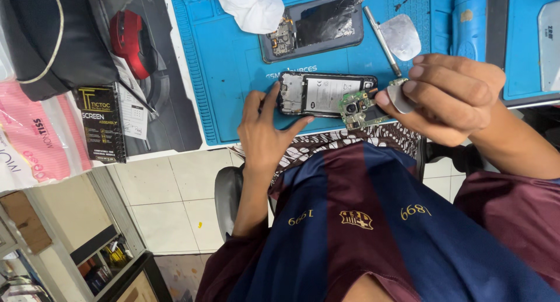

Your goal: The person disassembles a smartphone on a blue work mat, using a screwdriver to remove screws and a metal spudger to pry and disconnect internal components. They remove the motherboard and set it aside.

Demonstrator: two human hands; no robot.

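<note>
The right hand (452,98) hides part of the green circuit board (357,108), pinching a thin pick (400,99). The left hand (265,130), fingers spread, steadies the opened phone (324,93).

The left hand (263,133) lies flat with fingers spread, thumb angled out to one side, wrist straight and the bare forearm running back toward the body. The right hand (449,95) is curled, fingers bent inward with the fingertips (408,87) pinched together, its wrist bent and the forearm leading off sideways.
</note>
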